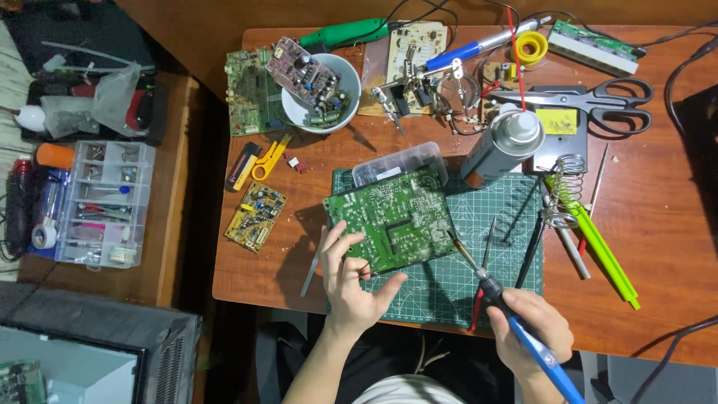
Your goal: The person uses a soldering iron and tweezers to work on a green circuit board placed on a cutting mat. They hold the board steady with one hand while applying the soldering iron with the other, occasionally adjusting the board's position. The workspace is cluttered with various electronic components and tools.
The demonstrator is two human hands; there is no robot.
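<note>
Soldering on the green circuit board (390, 221), which lies solder-side up on the cutting mat (493, 224) near table centre. Left hand (351, 280) steadies its near-left edge, fingers spread, thumb out toward the mat. Right hand (532, 329) has fingers curled around the blue-handled soldering iron (499, 299), tip at the board's right edge. Judgement: keep the board flat and the tip on one joint only.
</note>
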